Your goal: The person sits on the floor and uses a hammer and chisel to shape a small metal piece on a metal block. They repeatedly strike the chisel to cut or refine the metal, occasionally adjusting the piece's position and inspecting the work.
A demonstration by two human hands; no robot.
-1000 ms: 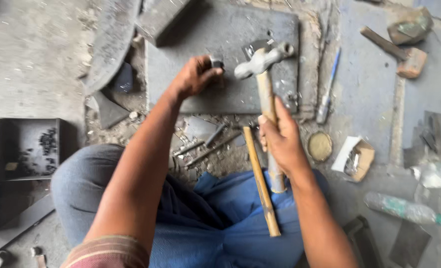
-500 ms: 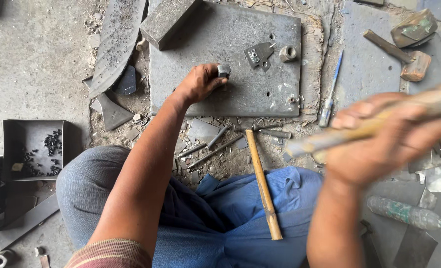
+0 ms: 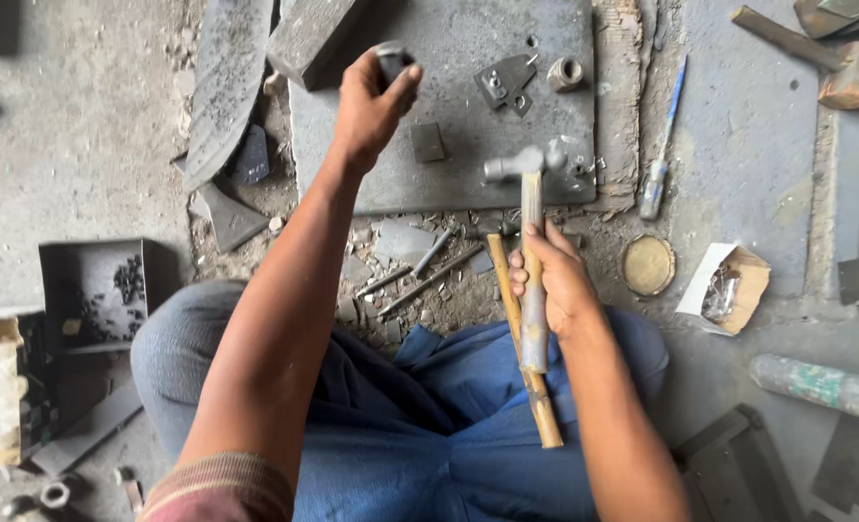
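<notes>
Left hand (image 3: 371,101) clenched on small dark metal piece (image 3: 393,60) above steel plate (image 3: 449,184); right hand (image 3: 545,285) gripping hammer (image 3: 529,193) mid-handle; risk: glancing blow striking fingers.

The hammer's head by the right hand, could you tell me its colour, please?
Dull grey metal hammer head, clearest in the head view.

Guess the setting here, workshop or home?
Likely a small floor-level metalworking shop: a thick steel plate serves as an anvil, the right hand holds a hammer, and metal scraps litter the ground.
</notes>
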